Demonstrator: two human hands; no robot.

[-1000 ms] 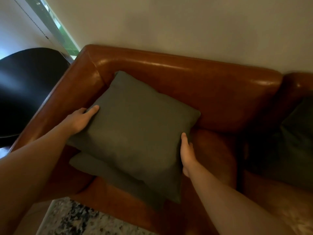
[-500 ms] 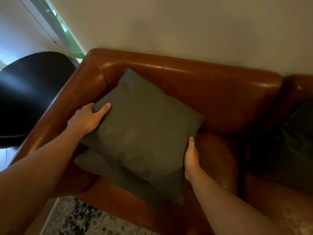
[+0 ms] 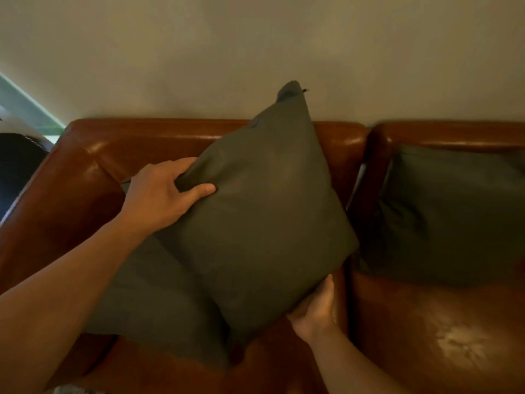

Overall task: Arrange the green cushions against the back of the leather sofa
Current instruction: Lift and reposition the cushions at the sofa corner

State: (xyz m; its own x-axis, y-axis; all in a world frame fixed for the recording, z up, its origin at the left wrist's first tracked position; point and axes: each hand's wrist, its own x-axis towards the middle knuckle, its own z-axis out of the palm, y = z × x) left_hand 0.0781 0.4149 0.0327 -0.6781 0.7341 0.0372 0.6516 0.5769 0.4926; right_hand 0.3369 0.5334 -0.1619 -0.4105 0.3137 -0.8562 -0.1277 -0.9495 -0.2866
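Note:
A dark green cushion (image 3: 264, 223) is lifted and tilted on one corner above the left seat of the brown leather sofa (image 3: 79, 189); its top corner rises past the sofa back. My left hand (image 3: 162, 200) grips its upper left edge, thumb on the front. My right hand (image 3: 315, 311) holds its lower right edge from underneath. A second green cushion (image 3: 150, 302) lies flat on the seat below, partly covered by the first and by my left arm. A third green cushion (image 3: 449, 217) leans against the sofa back on the right seat.
A plain beige wall (image 3: 255, 52) runs behind the sofa. A black round chair or table (image 3: 17, 172) stands beyond the left armrest, by a window edge. The right seat (image 3: 443, 336) has worn bare leather in front of its cushion.
Both hands have lifted the top cushion off the one beneath and swung it up and to the right. The view has shifted right, bringing the right seat's cushion fully into sight.

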